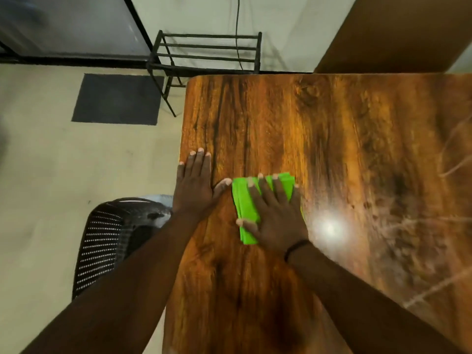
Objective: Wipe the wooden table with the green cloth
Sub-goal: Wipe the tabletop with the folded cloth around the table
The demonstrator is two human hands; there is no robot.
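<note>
A bright green folded cloth (pixel 246 208) lies flat on the glossy, dark-grained wooden table (pixel 332 139), slightly below and left of the frame's centre and near the table's left edge. The right hand (pixel 274 215) rests palm-down on the cloth with fingers spread and extended toward the top of the frame, pressing on it rather than clenching it; the cloth shows beyond the fingertips and along the thumb side. A thin dark band (pixel 296 249) circles the right wrist. The left hand (pixel 195 185) lies flat and released on the bare wood just left of the cloth, right at the table's left edge, its thumb tip close to the cloth's upper left corner; whether thumb and cloth touch cannot be told. A bright reflection of a lamp (pixel 329 227) glares on the tabletop just right of the right hand. Beyond the table's left edge, at lower left of the frame, stands a black perforated plastic chair (pixel 107 241) on a pale floor (pixel 51 175). A dark rectangular mat (pixel 117 99) lies at upper left, and a black metal rack (pixel 207 52) stands against the wall at top centre.
</note>
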